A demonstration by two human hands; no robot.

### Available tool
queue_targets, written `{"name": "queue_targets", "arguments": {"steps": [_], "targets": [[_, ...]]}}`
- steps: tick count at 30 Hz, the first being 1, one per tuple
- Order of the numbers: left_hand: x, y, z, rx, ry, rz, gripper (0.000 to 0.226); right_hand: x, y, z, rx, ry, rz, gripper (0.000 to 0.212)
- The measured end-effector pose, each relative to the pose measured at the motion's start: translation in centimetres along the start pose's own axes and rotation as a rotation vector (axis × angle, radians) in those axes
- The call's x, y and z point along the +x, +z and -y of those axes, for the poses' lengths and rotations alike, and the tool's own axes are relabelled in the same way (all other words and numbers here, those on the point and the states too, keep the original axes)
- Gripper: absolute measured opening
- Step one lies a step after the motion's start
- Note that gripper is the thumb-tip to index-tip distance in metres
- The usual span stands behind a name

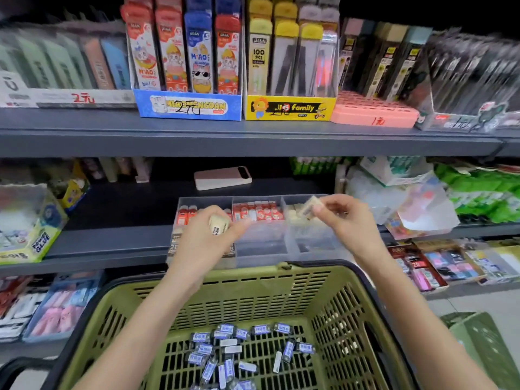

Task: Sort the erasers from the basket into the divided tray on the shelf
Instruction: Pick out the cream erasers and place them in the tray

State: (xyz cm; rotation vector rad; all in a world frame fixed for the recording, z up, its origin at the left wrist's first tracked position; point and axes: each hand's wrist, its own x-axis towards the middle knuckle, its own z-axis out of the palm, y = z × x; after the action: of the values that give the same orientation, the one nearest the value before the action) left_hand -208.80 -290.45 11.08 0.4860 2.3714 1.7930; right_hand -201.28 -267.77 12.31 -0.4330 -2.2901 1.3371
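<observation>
A green basket (281, 285) sits in front of me with several blue-and-white wrapped erasers (233, 347) on its floor. On the middle shelf stands a clear divided tray (261, 240); its left and middle compartments hold red-wrapped erasers (257, 211), its right one cream erasers (295, 213). My left hand (208, 235) grips a cream eraser (219, 224) over the tray's left part. My right hand (340, 218) pinches another cream eraser (311, 206) above the right compartment.
A pink phone (222, 177) lies on the shelf behind the tray. A glue box (31, 229) stands at left, a tilted clear box (416, 209) and green packets at right. The upper shelf carries pencil-lead display boxes (188, 105). Lower shelves hold more stationery.
</observation>
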Motion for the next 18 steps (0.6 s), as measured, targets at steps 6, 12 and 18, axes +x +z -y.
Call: {"name": "queue_targets", "arguments": {"steps": [6, 12, 18], "targets": [[0.6, 3.3, -1.0, -0.393, -0.217, 0.303, 0.045, 5.8, -2.9, -5.8, -0.535, -0.03, -0.109, 0.022], [1.5, 5.0, -1.3, -0.475, -0.245, 0.314, 0.023, 7.9, -1.0, -7.1, -0.785, -0.188, -0.119, 0.021], [2.4, 6.0, -0.8, -0.313, -0.134, 0.285, 0.018, 8.9, -0.5, -7.6, -0.812, -0.189, -0.108, 0.025]]}}
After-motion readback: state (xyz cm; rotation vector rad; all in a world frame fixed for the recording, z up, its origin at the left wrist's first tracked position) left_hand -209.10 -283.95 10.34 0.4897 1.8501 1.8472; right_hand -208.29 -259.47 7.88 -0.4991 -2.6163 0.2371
